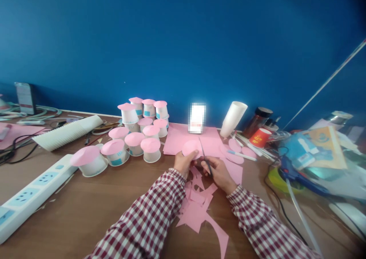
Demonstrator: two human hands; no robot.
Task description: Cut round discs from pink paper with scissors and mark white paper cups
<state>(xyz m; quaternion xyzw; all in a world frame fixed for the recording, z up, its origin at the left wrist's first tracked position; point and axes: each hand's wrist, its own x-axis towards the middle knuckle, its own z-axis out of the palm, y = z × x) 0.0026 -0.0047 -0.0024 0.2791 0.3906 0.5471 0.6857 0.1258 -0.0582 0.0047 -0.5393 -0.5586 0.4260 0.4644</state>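
My left hand [184, 163] pinches a round piece of pink paper [191, 147] between thumb and fingers. Closed around the dark handles of a pair of scissors [210, 167] is my right hand [219, 172]; the blades point up and away, beside the right edge of the pink piece. Whether the blades touch the paper I cannot tell. Below both hands lie pink paper scraps [196, 213], some with curved cut edges. Behind them rests a stack of pink sheets [175, 139], and cut pink discs [236, 158] lie to the right near a marker [241, 155].
Several white paper cups [151, 157] with pink tops stand at left, some stacked. A power strip [37, 190], a stack of white cups [68, 133] on its side, a leaning cup stack [233, 118], a red cup [260, 138] and a blue glue gun [300, 177] surround the work area.
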